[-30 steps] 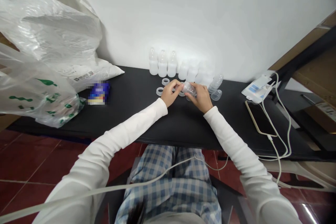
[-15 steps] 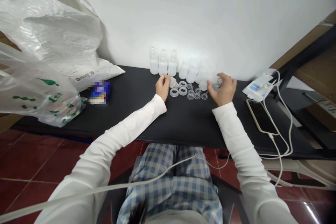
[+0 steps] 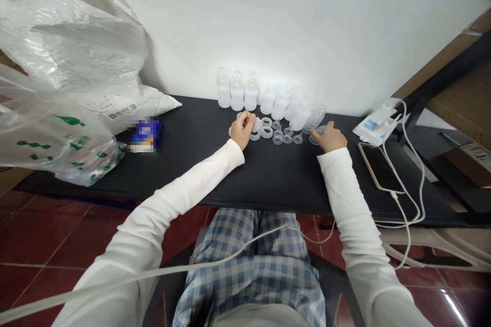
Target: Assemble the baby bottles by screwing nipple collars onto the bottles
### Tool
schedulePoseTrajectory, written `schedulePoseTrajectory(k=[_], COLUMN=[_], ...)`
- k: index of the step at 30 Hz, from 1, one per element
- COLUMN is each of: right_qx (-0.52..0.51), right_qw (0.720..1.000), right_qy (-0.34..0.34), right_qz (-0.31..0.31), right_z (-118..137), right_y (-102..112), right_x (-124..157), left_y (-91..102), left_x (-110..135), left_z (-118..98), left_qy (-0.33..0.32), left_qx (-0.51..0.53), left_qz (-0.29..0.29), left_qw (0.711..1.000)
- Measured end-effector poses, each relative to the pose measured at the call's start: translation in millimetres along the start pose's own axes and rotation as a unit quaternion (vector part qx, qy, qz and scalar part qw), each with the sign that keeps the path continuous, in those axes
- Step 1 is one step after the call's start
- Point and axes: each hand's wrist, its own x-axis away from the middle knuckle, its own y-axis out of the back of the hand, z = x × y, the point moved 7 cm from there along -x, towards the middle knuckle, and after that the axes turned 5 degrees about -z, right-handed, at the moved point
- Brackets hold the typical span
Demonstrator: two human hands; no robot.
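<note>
My left hand (image 3: 243, 131) is closed in a pinch, with a pale bottle ring (image 3: 258, 124) at its fingertips, partly hidden. Beside it on the black table lie several white rings (image 3: 266, 132). Further right are several clear teats (image 3: 297, 139), lying flat in a group. Low over the table, my right hand (image 3: 330, 137) has its thumb and fingers closed on the edge of a clear bottle cap (image 3: 316, 136). More clear domed caps (image 3: 318, 115) stand just behind it. Three capped baby bottles (image 3: 237, 93) stand upright by the wall, left of several uncapped milky-white bottles (image 3: 281, 107).
Large plastic bags (image 3: 72, 56) and a blue packet (image 3: 146, 135) take up the table's left side. At the right lie a phone (image 3: 379, 167) with a charging cable (image 3: 407, 235) and a white-and-blue package (image 3: 373, 123). Another cable crosses above my lap.
My right hand has moved down and slightly right from beside the bottles, onto the clear cap. My left hand has shifted slightly right and down over the rings.
</note>
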Motion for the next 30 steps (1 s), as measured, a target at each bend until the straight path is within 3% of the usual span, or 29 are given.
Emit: schedulePoseTrajectory(k=[4, 8, 11, 14, 17, 25, 30], right_qx=[-0.008, -0.088, -0.162, -0.183, -0.209, -0.264, -0.243], right_qw=[0.999, 0.978, 0.941, 0.889, 0.843, 0.825, 0.809], right_qy=[-0.003, 0.012, 0.163, 0.36, 0.457, 0.461, 0.472], right_qz=[-0.052, -0.189, -0.248, -0.216, -0.193, -0.194, -0.253], right_z=[0.5, 6.6, 38.8, 83.1, 108.5, 106.1, 103.8], right_y=[9.0, 27.9, 29.4, 12.7, -1.9, -6.6, -2.9], right_x=[0.3, 0.1, 15.0, 45.1, 69.0, 69.1, 74.2], left_y=[-1.0, -1.8, -6.3, -13.6, -20.2, -25.3, -35.7], left_x=[1.4, 2.4, 5.1, 9.9, 14.7, 23.7, 29.7], left_z=[-1.0, -4.7, -9.5, -13.9, -16.2, -30.0, -20.6], left_qy=[-0.003, -0.01, -0.034, -0.065, -0.081, -0.154, -0.084], left_qx=[-0.011, -0.023, -0.024, -0.014, 0.01, -0.013, 0.072], left_qz=[0.004, 0.02, 0.054, 0.094, 0.125, 0.163, 0.232], left_qw=[1.0, 0.999, 0.998, 0.993, 0.989, 0.974, 0.966])
